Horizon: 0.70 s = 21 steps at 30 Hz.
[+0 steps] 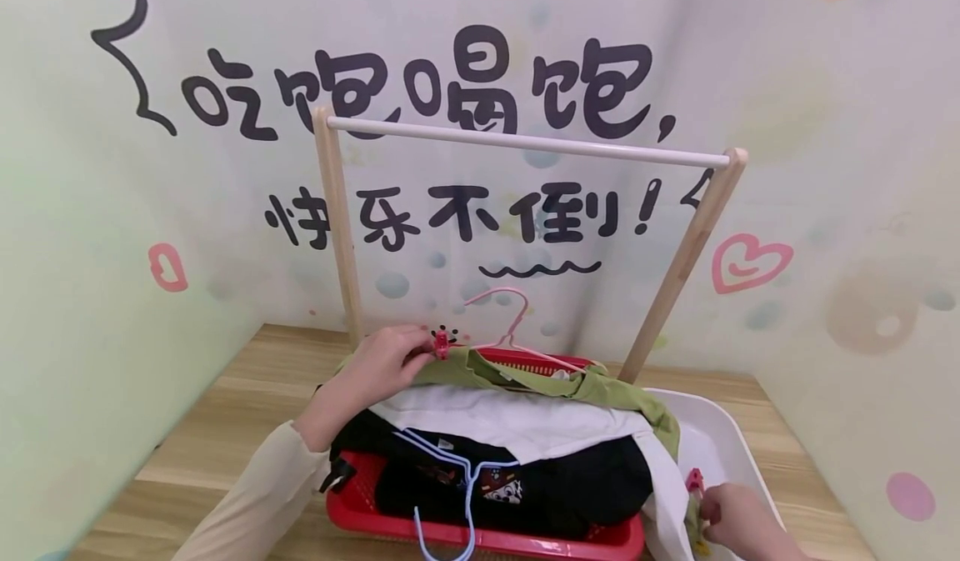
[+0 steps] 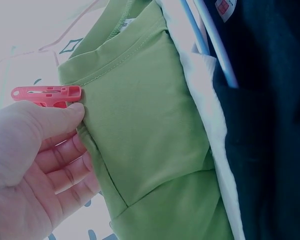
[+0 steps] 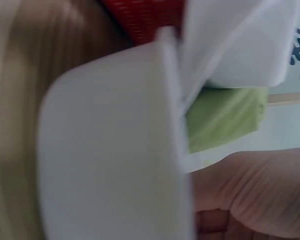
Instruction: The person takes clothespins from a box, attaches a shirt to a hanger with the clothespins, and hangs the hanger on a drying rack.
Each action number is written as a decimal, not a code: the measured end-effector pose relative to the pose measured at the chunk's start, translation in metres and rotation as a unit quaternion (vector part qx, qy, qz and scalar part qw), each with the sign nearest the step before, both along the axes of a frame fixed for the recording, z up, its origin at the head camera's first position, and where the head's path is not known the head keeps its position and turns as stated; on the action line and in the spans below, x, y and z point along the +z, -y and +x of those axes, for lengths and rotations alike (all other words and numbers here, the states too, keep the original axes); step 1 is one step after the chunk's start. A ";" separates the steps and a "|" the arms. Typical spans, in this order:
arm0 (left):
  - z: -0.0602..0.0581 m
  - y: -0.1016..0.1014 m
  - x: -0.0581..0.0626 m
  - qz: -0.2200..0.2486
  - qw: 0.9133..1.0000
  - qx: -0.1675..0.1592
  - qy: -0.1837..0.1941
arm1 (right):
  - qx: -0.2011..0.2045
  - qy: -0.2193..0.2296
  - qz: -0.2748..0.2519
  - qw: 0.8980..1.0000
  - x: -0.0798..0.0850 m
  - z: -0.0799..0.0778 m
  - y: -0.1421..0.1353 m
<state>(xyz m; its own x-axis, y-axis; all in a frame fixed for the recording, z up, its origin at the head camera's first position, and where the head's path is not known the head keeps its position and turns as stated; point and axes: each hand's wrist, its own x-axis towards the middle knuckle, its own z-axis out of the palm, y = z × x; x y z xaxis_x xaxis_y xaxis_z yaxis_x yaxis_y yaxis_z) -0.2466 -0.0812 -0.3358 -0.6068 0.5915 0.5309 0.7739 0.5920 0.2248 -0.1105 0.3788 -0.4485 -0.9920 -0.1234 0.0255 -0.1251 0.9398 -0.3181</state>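
Note:
My left hand pinches the edge of a green shirt at its shoulder, thumb in front. Right beside the thumb, a red clothespin sits on that edge. The shirt hangs over a pink hanger, whose hook points up. Over at the right, my right hand is down in a white tub with curled fingers, close to another red clothespin. A yellow piece shows below its fingertips. What the right fingers hold, I cannot tell; they are hidden in the right wrist view.
A white garment and a black one with a blue hanger lie over a red basket. Behind stands a wooden rack with a white bar. All rest on a wooden table before a printed wall.

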 end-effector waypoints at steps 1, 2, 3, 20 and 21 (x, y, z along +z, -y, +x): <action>0.000 0.000 0.000 0.000 1.000 0.001 0.000 | -0.001 0.007 0.002 1.000 -0.003 0.001 0.000; 0.000 0.001 0.000 0.001 1.000 0.001 0.000 | -0.014 0.018 0.002 1.000 -0.006 0.003 0.002; 0.001 0.001 0.000 0.001 1.000 0.001 -0.002 | -0.029 0.029 0.002 0.999 -0.009 0.003 0.003; 0.002 0.002 -0.002 0.004 1.000 0.002 -0.005 | -0.102 0.072 0.005 0.992 -0.021 0.001 0.018; 0.002 0.002 -0.002 0.004 1.000 0.001 -0.004 | -0.104 0.077 0.007 0.992 -0.021 0.002 0.017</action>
